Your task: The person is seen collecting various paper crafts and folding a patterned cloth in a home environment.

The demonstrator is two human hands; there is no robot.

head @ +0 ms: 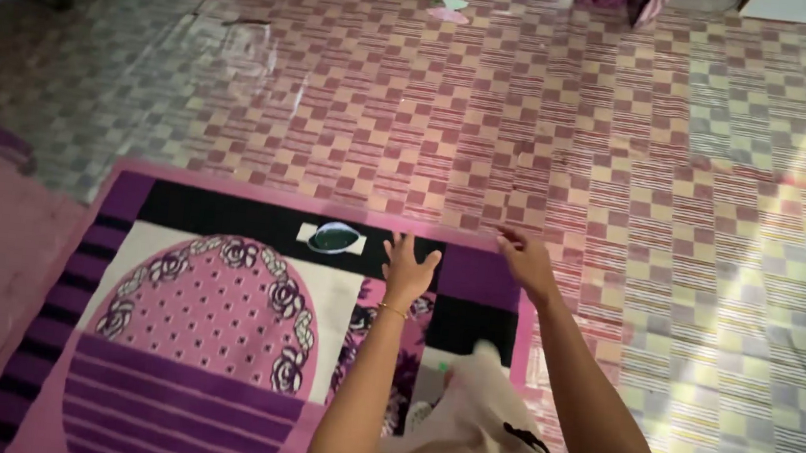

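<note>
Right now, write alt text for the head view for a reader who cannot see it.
Two bare hands reach forward over a purple, pink and black rug: the left hand spread flat on it, the right hand at its far edge. A small dark oval dish lies left of them; checkered flooring surrounds the rug.

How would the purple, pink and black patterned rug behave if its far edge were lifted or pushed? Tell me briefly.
The purple, pink and black patterned rug lies flat on the checkered floor, so it probably is floppy and would drape or fold rather than stay stiff. Pushed by the left hand or right hand at its far edge, it might slide or bunch on the shiny-looking floor.
</note>
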